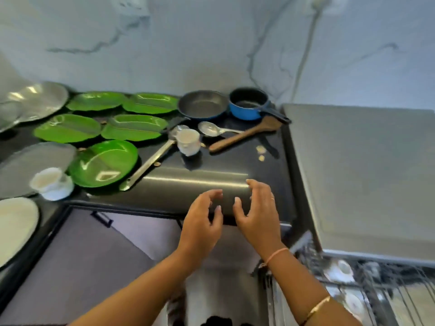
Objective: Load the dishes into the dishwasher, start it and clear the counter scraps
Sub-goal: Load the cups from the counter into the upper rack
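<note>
I'd judge loading barely begun. My left grip (202, 222) and right grip (256, 212) hover empty, fingers apart, over the worktop's (188, 182) front edge. Green plates (103, 163) and pans (202, 104) crowd it, with scraps (260, 149) near its right edge. Only cups (344, 268) sit in the dishwasher rack (400, 297).

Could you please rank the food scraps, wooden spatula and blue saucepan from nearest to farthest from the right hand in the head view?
1. food scraps, beyond the right hand.
2. wooden spatula, farther back.
3. blue saucepan, at the back.
</note>
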The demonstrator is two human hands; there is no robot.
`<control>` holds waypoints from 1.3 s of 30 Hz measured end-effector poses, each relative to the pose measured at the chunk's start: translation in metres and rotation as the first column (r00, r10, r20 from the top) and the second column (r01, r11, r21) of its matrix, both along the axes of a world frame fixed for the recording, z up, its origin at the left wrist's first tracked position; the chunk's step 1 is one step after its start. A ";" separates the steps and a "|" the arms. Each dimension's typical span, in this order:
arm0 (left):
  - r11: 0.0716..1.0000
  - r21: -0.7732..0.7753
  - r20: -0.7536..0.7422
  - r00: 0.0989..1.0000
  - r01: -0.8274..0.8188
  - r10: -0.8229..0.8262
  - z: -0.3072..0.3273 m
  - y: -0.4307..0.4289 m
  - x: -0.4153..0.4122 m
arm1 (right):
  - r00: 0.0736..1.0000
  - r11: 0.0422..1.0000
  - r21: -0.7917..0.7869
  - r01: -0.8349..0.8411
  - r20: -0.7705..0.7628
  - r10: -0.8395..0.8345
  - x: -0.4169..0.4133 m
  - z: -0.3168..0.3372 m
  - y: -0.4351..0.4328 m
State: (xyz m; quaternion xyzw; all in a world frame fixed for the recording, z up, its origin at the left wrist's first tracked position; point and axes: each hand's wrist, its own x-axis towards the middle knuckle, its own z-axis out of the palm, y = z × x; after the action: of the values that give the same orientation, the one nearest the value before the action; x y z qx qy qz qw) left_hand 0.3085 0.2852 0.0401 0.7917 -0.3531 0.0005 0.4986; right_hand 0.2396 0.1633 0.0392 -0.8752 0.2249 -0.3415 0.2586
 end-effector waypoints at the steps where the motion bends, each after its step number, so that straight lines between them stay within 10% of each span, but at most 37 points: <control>1: 0.999 -0.015 0.014 0.999 -0.036 0.037 0.004 0.012 0.022 | 1.000 1.000 0.013 -0.025 -0.007 0.025 0.025 0.003 0.006; 14: 0.827 -0.003 0.193 0.811 -0.562 0.552 0.011 0.177 0.216 | 0.991 0.951 0.281 0.129 -0.083 -0.110 0.249 -0.001 0.037; 23: 0.626 0.107 -0.105 0.617 -0.773 0.780 -0.006 0.213 0.264 | 0.954 0.855 0.422 0.300 -0.110 -0.280 0.274 -0.013 0.037; 30: 0.635 0.066 -0.329 0.584 -0.770 0.742 -0.009 0.214 0.266 | 0.950 0.845 0.435 0.312 -0.141 -0.278 0.266 -0.012 0.026; 39: 0.759 -0.128 -0.138 0.770 -0.638 0.623 0.024 0.161 0.217 | 0.960 0.861 0.466 0.205 0.077 -0.270 0.214 0.002 0.047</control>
State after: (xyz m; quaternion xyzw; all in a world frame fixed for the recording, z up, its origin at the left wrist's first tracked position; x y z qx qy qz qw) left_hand 0.5256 0.4464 0.0639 0.8188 -0.0426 0.1632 0.5487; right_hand 0.4533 0.2105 0.0416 -0.7298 0.3859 -0.3692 0.4267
